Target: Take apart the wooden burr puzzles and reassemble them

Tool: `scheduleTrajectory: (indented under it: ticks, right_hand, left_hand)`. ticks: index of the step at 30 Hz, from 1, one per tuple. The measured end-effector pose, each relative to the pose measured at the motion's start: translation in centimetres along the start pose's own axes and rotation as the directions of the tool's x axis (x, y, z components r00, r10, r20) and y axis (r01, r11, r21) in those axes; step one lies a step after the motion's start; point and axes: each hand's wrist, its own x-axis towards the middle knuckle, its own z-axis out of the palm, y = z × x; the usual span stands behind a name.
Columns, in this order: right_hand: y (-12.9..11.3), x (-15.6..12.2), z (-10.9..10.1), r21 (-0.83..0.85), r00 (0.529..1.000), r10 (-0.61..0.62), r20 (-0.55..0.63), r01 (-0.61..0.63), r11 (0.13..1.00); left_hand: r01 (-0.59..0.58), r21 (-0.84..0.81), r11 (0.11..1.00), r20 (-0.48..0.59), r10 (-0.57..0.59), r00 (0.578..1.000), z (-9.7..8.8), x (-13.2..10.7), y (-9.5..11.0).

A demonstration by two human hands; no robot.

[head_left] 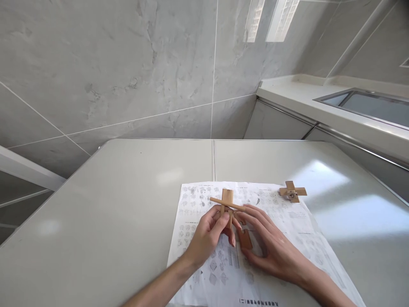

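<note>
My left hand (pixel 213 232) pinches several light wooden puzzle pieces fitted crosswise. One flat wooden piece (pixel 227 196) stands up above the fingers, and a thin wooden piece (pixel 217 199) crosses in front of it, slanting down to the right. Between the thumb and fingers of my right hand (pixel 271 243) is a darker notched wooden piece (pixel 246 240), with its thumb along the lower end. The right fingertips reach close to the crossed pieces. Fingers partly hide where the pieces meet. Beneath both hands lies a large printed sheet (pixel 201 256) with small puzzle diagrams.
A cross-shaped wooden puzzle (pixel 292 192) with a marked face sits at the sheet's upper right edge. The pale table (pixel 111 221) has a seam across its far half. Behind it rises a grey tiled wall (pixel 128 64); a white counter (pixel 297 94) stands to the right.
</note>
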Motion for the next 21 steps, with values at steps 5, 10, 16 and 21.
scheduleTrajectory:
  ticks: [5, 10, 16, 21]
  right_hand:
    - [0.22, -0.06, 0.34, -0.067, 0.996, 0.048, -0.079, -0.053, 0.996]
    - [0.33, 0.18, 0.41, -0.082, 0.985, 0.095, -0.145, -0.108, 0.991]
    - [0.24, 0.43, 0.19, -0.059, 0.969, 0.148, -0.198, -0.163, 0.985]
    - [0.42, 0.4, 0.16, -0.04, 0.965, 0.166, -0.204, -0.178, 0.983]
  left_hand:
    - [0.003, -0.018, 1.0, -0.039, -0.004, 0.999, 0.04, 0.09, 0.09]
    - [0.003, -0.008, 1.0, -0.03, -0.004, 1.0, 0.03, 0.07, 0.23]
    - [0.014, 0.0, 1.0, -0.028, -0.014, 1.0, -0.13, -0.02, 0.26]
    - [0.016, 0.008, 1.0, -0.034, -0.016, 0.999, -0.32, 0.02, 0.2]
